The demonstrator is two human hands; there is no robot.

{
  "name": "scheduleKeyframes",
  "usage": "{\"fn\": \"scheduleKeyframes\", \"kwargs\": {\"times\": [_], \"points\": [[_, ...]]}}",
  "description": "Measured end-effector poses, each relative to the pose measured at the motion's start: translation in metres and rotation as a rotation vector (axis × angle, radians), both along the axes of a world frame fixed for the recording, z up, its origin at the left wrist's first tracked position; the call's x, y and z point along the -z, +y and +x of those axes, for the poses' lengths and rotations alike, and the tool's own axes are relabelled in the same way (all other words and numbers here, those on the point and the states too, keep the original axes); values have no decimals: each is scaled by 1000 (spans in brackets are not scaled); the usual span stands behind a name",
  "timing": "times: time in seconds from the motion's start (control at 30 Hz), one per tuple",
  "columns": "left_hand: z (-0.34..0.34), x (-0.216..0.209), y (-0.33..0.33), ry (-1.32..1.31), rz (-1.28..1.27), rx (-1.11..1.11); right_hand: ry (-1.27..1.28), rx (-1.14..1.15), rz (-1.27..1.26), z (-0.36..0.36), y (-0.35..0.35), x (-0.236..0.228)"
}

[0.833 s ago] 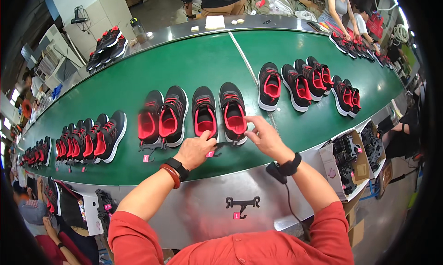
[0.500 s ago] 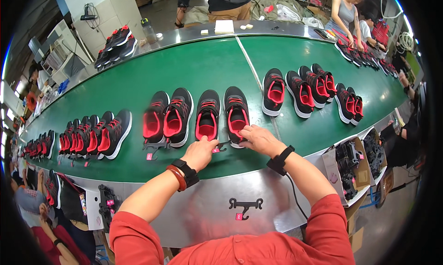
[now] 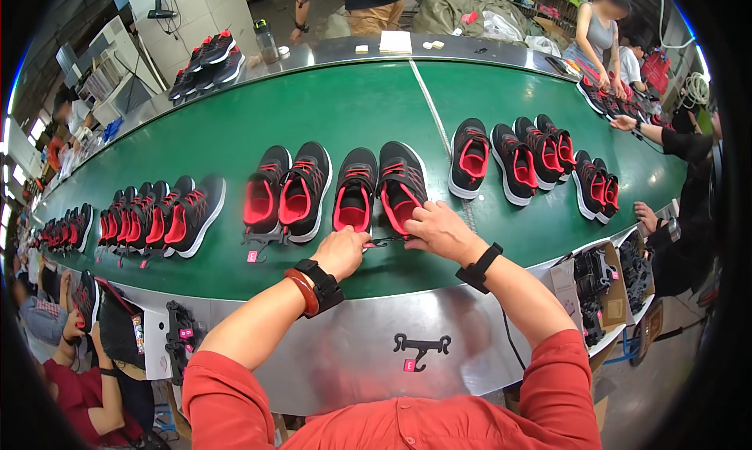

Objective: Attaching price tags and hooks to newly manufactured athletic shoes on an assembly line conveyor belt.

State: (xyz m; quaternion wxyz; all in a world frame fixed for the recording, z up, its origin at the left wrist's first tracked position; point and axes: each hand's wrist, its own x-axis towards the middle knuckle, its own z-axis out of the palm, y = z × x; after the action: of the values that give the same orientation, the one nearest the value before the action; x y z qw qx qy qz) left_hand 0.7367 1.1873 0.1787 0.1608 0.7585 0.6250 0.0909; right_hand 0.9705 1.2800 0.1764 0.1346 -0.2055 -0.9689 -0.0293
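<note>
In the head view, the left shoe (image 3: 359, 176) and the right shoe (image 3: 401, 176) are lying side by side on the green table surface (image 3: 329, 97), soles down, with their heels toward the wearer. The left shoe is pointing its toe just past 12 o'clock, its long axis running from there to just past 6; the right shoe is pointing slightly short of 12, its axis running toward a point slightly short of 6, so the toes are leaning toward each other. The left hand (image 3: 342, 250) is pinching a black hanger (image 3: 382, 242) just behind the heels; the left shoe is lying at about 12 to 1 o'clock from that grip, and the hanger is extending toward 3. The right hand (image 3: 440, 231) is gripping the right shoe at its heel rim, thumb low and fingers above, so most of the shoe is lying at 10 to 11 o'clock from this grip; the fingers are hiding whether they are also holding the hanger's end. A second hanger (image 3: 421, 345) is lying on the metal ledge (image 3: 345, 348) toward 6 o'clock, its bar running from 9 to 3, while another pair of shoes (image 3: 291, 190) is standing at 10 o'clock from the left hand.
</note>
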Motion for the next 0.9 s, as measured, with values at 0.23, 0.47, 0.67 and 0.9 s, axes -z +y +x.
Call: {"fn": "scheduleKeyframes", "kwargs": {"times": [0.23, 0.47, 0.67, 0.9], "points": [[-8, 4, -2, -8, 6, -27, -88, -32, 83, -19, -4, -7], [-11, -2, -1, 15, -41, -49, -16, 9, 3, -12, -3, -8], [-15, 0, -4, 29, -25, -67, -8, -4, -1, -26, -6, -5], [-15, 9, -27, -172, 103, -33, 107, 85, -31, -38, -7, 6]]}}
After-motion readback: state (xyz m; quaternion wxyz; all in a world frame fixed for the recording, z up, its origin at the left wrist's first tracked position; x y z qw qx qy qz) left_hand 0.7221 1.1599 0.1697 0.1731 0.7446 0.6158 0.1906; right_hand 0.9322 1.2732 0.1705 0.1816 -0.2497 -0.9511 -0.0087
